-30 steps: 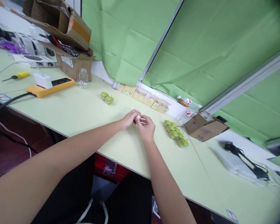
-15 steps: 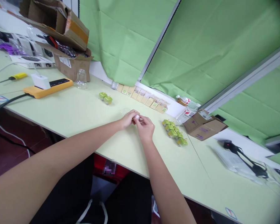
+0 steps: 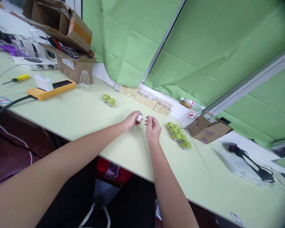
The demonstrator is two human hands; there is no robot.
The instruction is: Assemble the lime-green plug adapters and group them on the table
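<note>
My left hand (image 3: 131, 122) is closed around a small white rounded object (image 3: 139, 118), which faces right between the fingers; its exact kind is too small to make out. Just to the right, my right hand (image 3: 153, 128) hovers apart from it, with fingers loosely bent and nothing visible in them. A faint clear plastic piece (image 3: 127, 112) lies on the table behind my left hand. Several small clear cups with green tops (image 3: 176, 136) stand to the right of my right hand. Two more of these green-topped cups (image 3: 108, 100) are farther back on the left.
A row of small beige boxes (image 3: 146, 100) lines the table's back edge. On the left are an orange power strip (image 3: 51, 91), a clear plastic cup (image 3: 84, 80), a yellow-handled screwdriver (image 3: 21, 78) and cardboard boxes (image 3: 73, 68). An open carton (image 3: 207, 128) and a black device (image 3: 249, 163) lie right.
My right hand has let go of the white object and drawn back to the right. My left hand keeps hold of it. The view has shifted slightly.
</note>
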